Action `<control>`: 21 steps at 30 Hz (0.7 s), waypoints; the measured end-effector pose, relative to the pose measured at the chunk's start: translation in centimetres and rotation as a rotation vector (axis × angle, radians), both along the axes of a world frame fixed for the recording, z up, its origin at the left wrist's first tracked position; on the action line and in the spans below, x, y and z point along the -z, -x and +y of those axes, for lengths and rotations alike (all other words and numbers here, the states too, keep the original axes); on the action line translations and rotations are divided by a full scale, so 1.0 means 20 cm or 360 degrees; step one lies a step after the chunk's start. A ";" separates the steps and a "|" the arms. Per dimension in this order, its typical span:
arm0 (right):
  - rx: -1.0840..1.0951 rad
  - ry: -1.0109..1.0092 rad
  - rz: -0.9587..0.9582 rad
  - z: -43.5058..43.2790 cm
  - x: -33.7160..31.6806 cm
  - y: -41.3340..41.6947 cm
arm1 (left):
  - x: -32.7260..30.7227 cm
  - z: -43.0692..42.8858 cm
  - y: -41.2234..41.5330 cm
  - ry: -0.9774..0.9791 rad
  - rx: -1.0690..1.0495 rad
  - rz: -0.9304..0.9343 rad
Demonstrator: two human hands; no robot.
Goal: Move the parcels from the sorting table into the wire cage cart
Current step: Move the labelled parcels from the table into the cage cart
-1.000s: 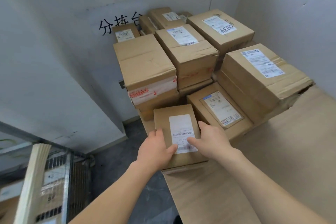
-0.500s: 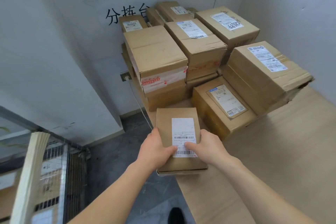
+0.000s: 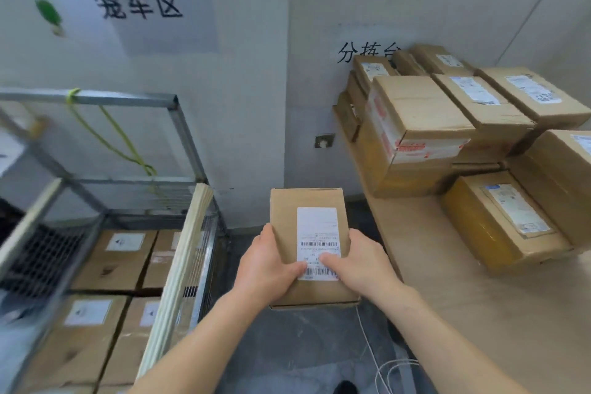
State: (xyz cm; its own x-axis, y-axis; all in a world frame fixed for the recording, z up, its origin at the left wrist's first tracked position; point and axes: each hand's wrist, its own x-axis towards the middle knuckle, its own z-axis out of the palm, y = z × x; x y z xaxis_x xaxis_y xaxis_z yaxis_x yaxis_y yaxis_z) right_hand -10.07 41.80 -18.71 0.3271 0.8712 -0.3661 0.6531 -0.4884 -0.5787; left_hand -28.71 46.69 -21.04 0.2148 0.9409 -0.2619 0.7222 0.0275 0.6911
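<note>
Held parcel (image 3: 307, 198): small brown carton, white barcode label (image 3: 316, 227) face up, long axis pointing away from the person. It is in the air over the dark floor (image 3: 303, 345), in the gap between the wire cage cart (image 3: 188, 141) on the left and the surface (image 3: 479, 313) on the right. It touches neither.

Left grip (image 3: 268, 269): closed around the near left edge of the parcel, thumb lying on top at the lower left corner of the label. Fingers below the carton are hidden.

Right grip (image 3: 361, 265): closed around the near right edge, thumb on top over the lower part of the label. Both thumbs nearly meet above the lower barcode.

Cart: metal frame, mesh sides, top open. A layer of labelled cartons (image 3: 115, 262) lies flat inside, packed edge to edge. A pale ribbed board (image 3: 179, 253) leans along the cart's near right side. A yellow-green cord (image 3: 112, 137) is tied to the top rail and hangs down the back.

Surface: a stack of parcels (image 3: 422, 105) stands at the far end against the wall, several layers high. One parcel wrapped in yellow tape (image 3: 499, 227) sits at the front of the stack, directly on the surface.

Wall: black characters (image 3: 137, 5) above the cart, more (image 3: 367, 51) above the stack. A white cable (image 3: 377, 371) trails on the floor beside the surface.
</note>
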 end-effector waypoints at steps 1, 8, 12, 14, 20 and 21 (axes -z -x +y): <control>-0.0055 -0.0029 0.0006 0.03 -0.03 0.10 | -0.03 0.01 0.10 -0.0031 -0.0054 -0.0009; -0.0493 -0.0168 0.0041 0.27 -0.27 0.73 | -0.23 -0.01 0.76 -0.0269 -0.0491 -0.0074; -0.0726 -0.0225 0.0060 0.37 -0.33 0.99 | -0.31 -0.04 1.02 -0.0341 -0.0704 -0.0027; -0.0862 -0.0259 0.0059 0.42 -0.35 1.12 | -0.33 -0.07 1.12 -0.0365 -0.0836 0.0002; -0.1288 -0.0386 0.0085 0.57 -0.36 1.43 | -0.37 -0.15 1.34 -0.0359 -0.1223 0.0001; -0.1362 -0.0397 0.0096 0.59 -0.36 1.47 | -0.38 -0.16 1.36 -0.0350 -0.1286 -0.0006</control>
